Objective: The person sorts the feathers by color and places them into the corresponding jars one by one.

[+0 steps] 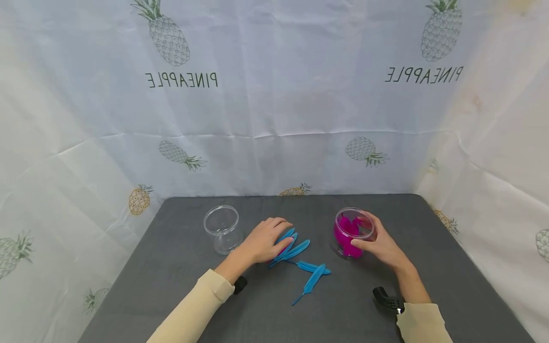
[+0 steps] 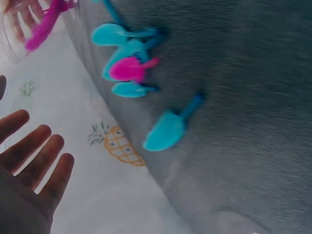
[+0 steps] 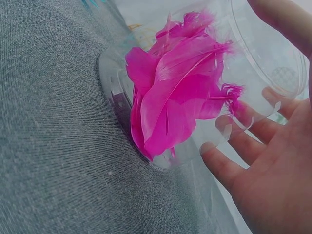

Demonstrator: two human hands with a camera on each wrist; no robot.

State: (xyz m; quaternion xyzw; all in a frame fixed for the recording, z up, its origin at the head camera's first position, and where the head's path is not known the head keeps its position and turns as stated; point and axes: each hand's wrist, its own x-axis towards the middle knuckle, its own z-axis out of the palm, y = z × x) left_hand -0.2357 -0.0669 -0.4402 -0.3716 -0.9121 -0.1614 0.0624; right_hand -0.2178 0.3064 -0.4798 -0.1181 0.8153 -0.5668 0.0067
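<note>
My left hand [image 1: 265, 240] is over a cluster of blue feathers [image 1: 301, 248] in the middle of the table, and the left wrist view has its fingers [image 2: 43, 151] spread with nothing held. One pink feather [image 2: 127, 69] lies among the blue ones. On the right, my right hand [image 1: 383, 245] holds a clear footed jar [image 1: 354, 208] from its side, thumb and fingers around the wall. Inside that jar are several bright pink feathers [image 3: 178, 92]. Nearer the front, another blue feather [image 1: 315, 278] crosses one lying beneath it.
A second clear footed jar [image 1: 220, 206] stands at the left, close beside the left forearm. The dark grey tabletop [image 1: 171, 276] ends at a pineapple-printed cloth [image 1: 274, 105] behind it. Black straps [image 1: 387, 300] are on both wrists.
</note>
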